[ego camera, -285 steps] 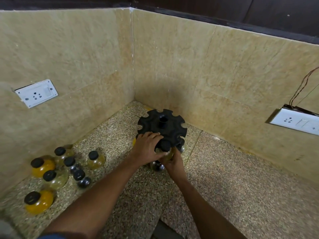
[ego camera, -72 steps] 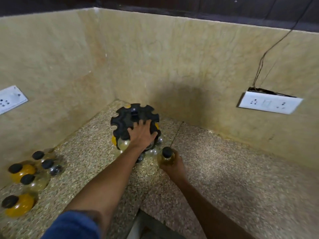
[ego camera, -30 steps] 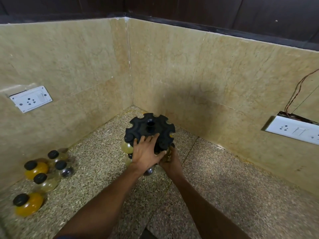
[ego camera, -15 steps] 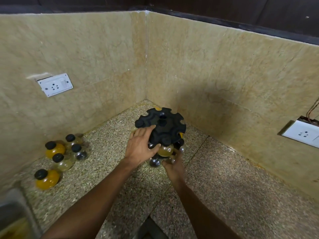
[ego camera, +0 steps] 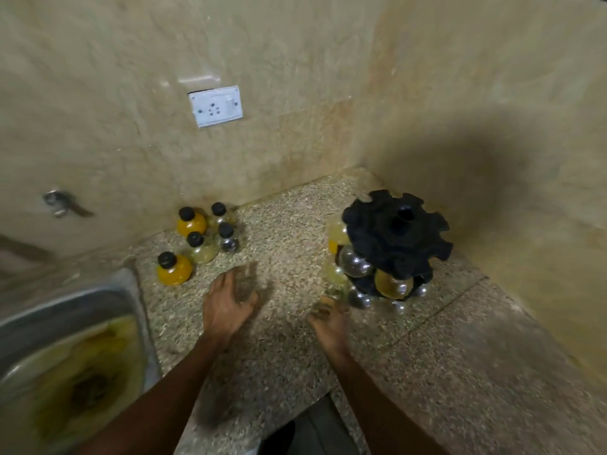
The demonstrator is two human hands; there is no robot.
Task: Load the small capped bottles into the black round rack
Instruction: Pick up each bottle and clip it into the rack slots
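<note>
Loose bottles [ego camera: 197, 241], left-centre of frame: rounded, smooth, likely slippery, light | hold: black cap/neck | left hand [ego camera: 230, 302] grip open, empty | right hand [ego camera: 328, 323] blurred, grip cannot tell | rack [ego camera: 397, 238] part-filled.

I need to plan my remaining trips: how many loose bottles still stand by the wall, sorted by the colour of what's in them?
Orange bottles: 2
Pale yellow bottles: 2
Dark, silvery bottle: 1
Total: 5

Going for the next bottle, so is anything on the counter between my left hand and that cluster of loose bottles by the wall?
Nothing visible. Only bare counter separates the left hand from the nearest orange bottle.
</note>
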